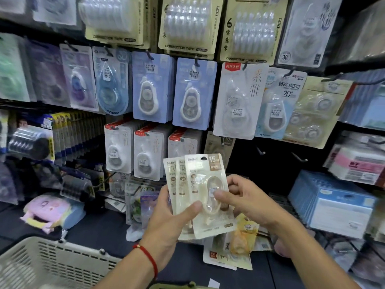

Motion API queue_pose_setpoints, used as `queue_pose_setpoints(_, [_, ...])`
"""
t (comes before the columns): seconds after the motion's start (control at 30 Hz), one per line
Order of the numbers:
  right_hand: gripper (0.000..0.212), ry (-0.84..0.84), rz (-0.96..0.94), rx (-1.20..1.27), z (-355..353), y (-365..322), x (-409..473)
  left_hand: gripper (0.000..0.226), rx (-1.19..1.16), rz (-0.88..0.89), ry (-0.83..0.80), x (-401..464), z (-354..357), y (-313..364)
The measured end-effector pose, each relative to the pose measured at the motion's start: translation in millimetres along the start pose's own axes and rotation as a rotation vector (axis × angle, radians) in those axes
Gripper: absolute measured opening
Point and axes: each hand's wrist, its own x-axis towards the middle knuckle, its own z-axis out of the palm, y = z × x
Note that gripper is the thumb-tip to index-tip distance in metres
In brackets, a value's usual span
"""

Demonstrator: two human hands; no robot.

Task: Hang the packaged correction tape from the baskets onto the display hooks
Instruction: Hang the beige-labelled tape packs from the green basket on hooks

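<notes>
In front of the display wall, above the dark worktop, both hands hold a fan of cream tape packs (200, 192), three cards showing. The left hand (173, 217) grips the fan from below and left, thumb clamped across the lower front of the cards. The right hand (243, 197) pinches the front pack at its blister, fingers curled on its right edge.

The packs stand upright, long axis near vertical, hang holes at the top and so farthest from both grips. The front pack's hole (203, 158) shows clear at its upper edge.

Two bare hooks (260, 151) (300, 157) project from the dark panel up and to the right of the fan, near a brown pack of like marking. They lie on the right hand's side, so that hand is judged nearer and better placed to carry the front pack over, hole leading.

A basket (62, 261) sits at the worktop's lower left corner, well apart from the hands.
</notes>
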Motion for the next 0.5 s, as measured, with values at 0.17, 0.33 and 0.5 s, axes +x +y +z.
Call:
queue_pose_setpoints(0.17, [0.045, 0.135, -0.091, 0.026, 1, 5, 0, 0.066, 0.037, 0.072, 0.175, 5, 8, -4])
queue_pose_setpoints(0.33, [0.051, 0.298, -0.093, 0.0, -14, 11, 3, 0.046, 0.144, 0.189, 0.349, 7, 3, -3])
queue_pose_setpoints(0.5, [0.03, 0.394, -0.105, -0.043, -11, 15, 11, 0.048, 0.185, 0.217, 0.377, 4, 6, 1])
